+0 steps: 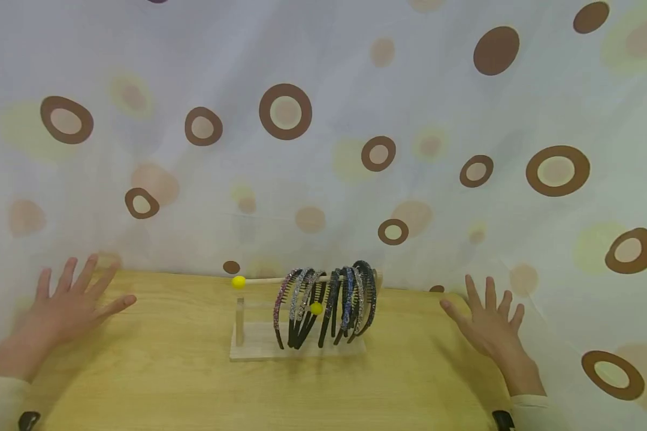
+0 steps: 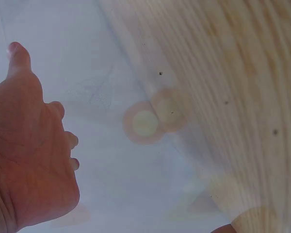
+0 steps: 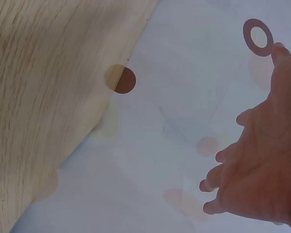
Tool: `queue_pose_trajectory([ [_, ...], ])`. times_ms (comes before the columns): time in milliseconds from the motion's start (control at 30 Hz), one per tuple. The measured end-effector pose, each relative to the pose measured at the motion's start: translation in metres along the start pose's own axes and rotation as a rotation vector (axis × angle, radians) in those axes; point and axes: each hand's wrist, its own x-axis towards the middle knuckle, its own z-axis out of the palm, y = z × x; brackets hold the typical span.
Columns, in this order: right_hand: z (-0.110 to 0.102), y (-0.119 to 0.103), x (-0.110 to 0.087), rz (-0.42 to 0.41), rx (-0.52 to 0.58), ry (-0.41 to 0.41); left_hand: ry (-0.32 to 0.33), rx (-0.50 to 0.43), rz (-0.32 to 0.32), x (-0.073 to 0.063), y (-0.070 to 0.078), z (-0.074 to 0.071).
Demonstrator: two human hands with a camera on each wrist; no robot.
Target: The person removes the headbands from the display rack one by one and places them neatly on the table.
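Observation:
In the head view a wooden rack (image 1: 302, 353) stands on the table. Its upper rod ends in a yellow ball (image 1: 239, 282) on the left, and a second yellow ball (image 1: 316, 308) shows among the headbands. Several glittery headbands hang bunched on the rod's right part, among them a pinkish headband (image 1: 277, 314), a blue headband (image 1: 347, 305) and a dark headband (image 1: 372, 302). Far left of the rack, my left hand (image 1: 67, 311) spreads its fingers and holds nothing. My right hand (image 1: 493, 326), fingers also spread, is off to the right, apart from the rack.
The light wooden table (image 1: 156, 365) reaches back to a pale curtain-like sheet (image 1: 323, 197) printed with brown rings and spots. Both wrist views show only a hand, the sheet and the table's edge.

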Motion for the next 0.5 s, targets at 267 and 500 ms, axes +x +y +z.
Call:
queue_pose_trajectory([
  [267,-0.008,-0.005,0.000,-0.074,0.066,0.136,0.052,0.014,0.059,-0.001,0.009,0.000],
  [500,-0.021,-0.053,0.004,-0.233,0.331,0.246,0.288,-0.135,0.176,0.015,0.058,-0.020],
])
